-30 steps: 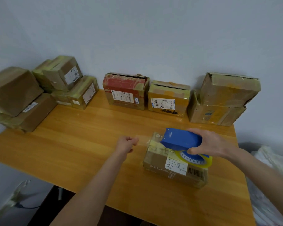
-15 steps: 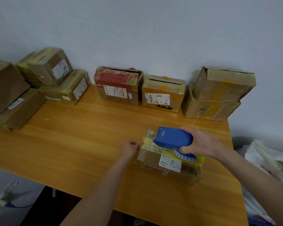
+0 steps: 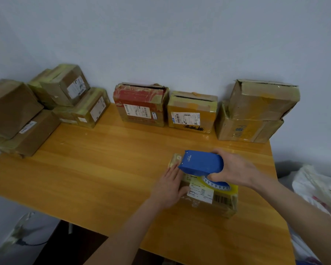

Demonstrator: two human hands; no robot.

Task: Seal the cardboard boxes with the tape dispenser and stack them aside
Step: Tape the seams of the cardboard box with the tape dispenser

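- Brown cardboard box with a white barcode label [image 3: 204,199] lies on the orange wooden table [image 3: 103,169], its top flaps down under both hands.
- On top of that box rests the blue plastic tape dispenser [image 3: 201,163], its yellow tape roll [image 3: 233,188] toward the box's right end; the right hand [image 3: 235,169] is wrapped round the dispenser's rear, clamped on it.
- The left hand [image 3: 168,186] lies flat with straight fingers on the box's left end, just beside the dispenser's nose.
- Behind the box, against the wall, stands a row of worn cardboard boxes [image 3: 192,111]; well to the box's left sits a pile of taped brown boxes [image 3: 27,115].
- Likely risks: the left fingers sit close to the dispenser's cutting edge and could be nicked, and if the flat hand eases off, the light box may slide or the flaps lift, leaving the tape creased or off the seam.
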